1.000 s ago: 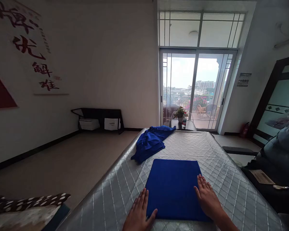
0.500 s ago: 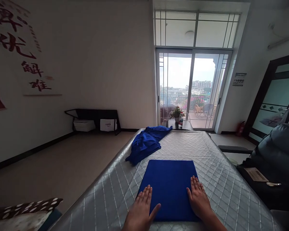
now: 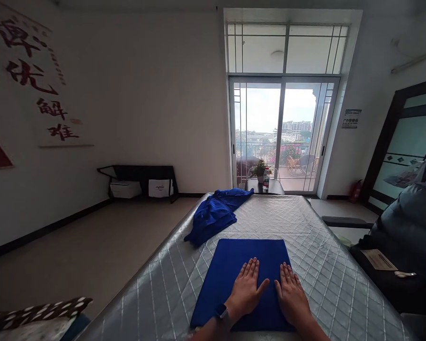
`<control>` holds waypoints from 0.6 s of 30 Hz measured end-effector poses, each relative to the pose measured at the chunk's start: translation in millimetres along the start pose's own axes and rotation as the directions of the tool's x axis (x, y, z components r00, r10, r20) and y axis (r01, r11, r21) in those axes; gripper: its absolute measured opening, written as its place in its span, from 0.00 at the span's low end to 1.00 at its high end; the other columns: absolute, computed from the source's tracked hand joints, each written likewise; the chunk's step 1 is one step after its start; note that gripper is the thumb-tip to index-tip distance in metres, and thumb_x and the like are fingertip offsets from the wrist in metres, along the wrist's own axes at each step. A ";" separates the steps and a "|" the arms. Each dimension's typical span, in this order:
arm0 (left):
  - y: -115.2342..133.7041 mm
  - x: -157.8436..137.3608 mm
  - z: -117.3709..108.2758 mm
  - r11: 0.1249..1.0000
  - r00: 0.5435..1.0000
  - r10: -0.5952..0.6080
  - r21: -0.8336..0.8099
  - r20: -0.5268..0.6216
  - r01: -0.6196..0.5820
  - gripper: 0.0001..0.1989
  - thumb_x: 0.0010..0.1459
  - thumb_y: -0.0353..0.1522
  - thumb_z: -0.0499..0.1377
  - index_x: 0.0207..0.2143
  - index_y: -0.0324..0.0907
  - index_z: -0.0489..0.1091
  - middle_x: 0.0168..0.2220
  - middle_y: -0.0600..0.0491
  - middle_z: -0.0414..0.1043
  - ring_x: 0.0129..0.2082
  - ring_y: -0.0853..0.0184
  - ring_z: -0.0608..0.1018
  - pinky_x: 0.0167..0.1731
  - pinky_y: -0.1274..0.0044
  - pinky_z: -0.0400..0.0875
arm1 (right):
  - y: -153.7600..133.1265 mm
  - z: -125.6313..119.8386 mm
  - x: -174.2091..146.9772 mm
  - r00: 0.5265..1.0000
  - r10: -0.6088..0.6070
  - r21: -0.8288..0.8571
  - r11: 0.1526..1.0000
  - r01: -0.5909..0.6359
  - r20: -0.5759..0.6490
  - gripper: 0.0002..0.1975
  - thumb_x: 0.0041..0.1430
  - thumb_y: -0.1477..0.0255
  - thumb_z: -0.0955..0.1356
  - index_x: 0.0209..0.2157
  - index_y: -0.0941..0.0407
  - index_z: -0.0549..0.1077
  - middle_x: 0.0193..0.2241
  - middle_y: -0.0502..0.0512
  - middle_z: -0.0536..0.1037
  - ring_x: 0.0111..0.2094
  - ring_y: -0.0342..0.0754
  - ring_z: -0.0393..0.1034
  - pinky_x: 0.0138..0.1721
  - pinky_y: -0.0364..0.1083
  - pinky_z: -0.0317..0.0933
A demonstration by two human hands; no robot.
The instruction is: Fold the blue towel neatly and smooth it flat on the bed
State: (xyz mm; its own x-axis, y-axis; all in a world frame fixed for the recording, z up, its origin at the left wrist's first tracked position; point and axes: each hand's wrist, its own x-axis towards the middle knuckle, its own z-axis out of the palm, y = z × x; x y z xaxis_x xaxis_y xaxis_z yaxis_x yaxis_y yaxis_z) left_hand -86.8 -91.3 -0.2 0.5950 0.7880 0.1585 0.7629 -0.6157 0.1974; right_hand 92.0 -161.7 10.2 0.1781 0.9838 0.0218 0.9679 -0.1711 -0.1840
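A blue cloth (image 3: 213, 284), folded into a neat flat rectangle, lies on the silver quilted table cover (image 3: 156, 289). My left hand (image 3: 246, 286) rests palm down on the middle of it, fingers stretched out and thumb apart; a dark watch is on that wrist. At the cloth's right edge my right hand (image 3: 291, 291) lies flat, its fingers also extended. Neither hand grips anything. Farther back on the left, a crumpled blue garment (image 3: 215, 213) lies in a loose heap, its left part reaching the edge of the cover.
Beyond the far end, a small table holds a potted plant (image 3: 260, 170) and a bottle (image 3: 266, 178). A black armchair (image 3: 408, 227) stands at the right with a card (image 3: 379, 260) on it. A polka-dot cushion (image 3: 39, 312) sits at lower left.
My left hand has slid right from the folded cloth's left edge to its middle. My right hand stays at the right edge. The view has tilted slightly.
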 end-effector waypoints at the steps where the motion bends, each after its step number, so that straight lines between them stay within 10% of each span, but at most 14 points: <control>1: -11.6 -6.3 -3.1 0.999 0.999 -0.036 0.016 0.004 0.036 0.38 0.71 0.51 0.35 0.71 0.34 0.47 0.72 0.44 0.45 0.72 0.57 0.50 0.70 0.61 0.50 | 0.1 0.6 0.5 1.000 0.002 0.003 1.000 -0.002 -0.003 0.34 0.69 0.63 0.50 0.70 0.66 0.50 0.72 0.60 0.46 0.72 0.51 0.37 0.71 0.54 0.35; 9: -104.5 -63.5 -23.1 0.945 0.952 -0.301 0.118 -0.063 0.306 0.43 0.68 0.55 0.35 0.71 0.31 0.47 0.72 0.41 0.42 0.72 0.56 0.48 0.70 0.62 0.48 | 1.4 5.1 3.7 1.000 -0.003 -0.053 0.999 0.004 0.009 0.34 0.69 0.63 0.50 0.70 0.66 0.48 0.72 0.61 0.45 0.72 0.50 0.37 0.71 0.53 0.34; 18: -114.2 -66.9 -13.3 0.942 0.942 -0.317 0.077 -0.115 0.326 0.45 0.68 0.56 0.37 0.70 0.29 0.49 0.72 0.39 0.45 0.71 0.55 0.52 0.69 0.62 0.51 | 7.7 -2.0 14.2 0.998 -0.031 -0.070 0.997 0.035 0.053 0.34 0.69 0.61 0.49 0.70 0.65 0.48 0.72 0.60 0.45 0.72 0.52 0.36 0.71 0.55 0.35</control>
State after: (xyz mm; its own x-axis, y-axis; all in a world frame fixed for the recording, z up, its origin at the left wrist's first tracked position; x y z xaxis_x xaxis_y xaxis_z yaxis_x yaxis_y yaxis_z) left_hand -217.1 -73.8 -20.5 0.2895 0.9364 0.1982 0.9322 -0.3228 0.1636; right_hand 102.3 -149.1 11.1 0.1384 0.9901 -0.0243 0.9835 -0.1403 -0.1142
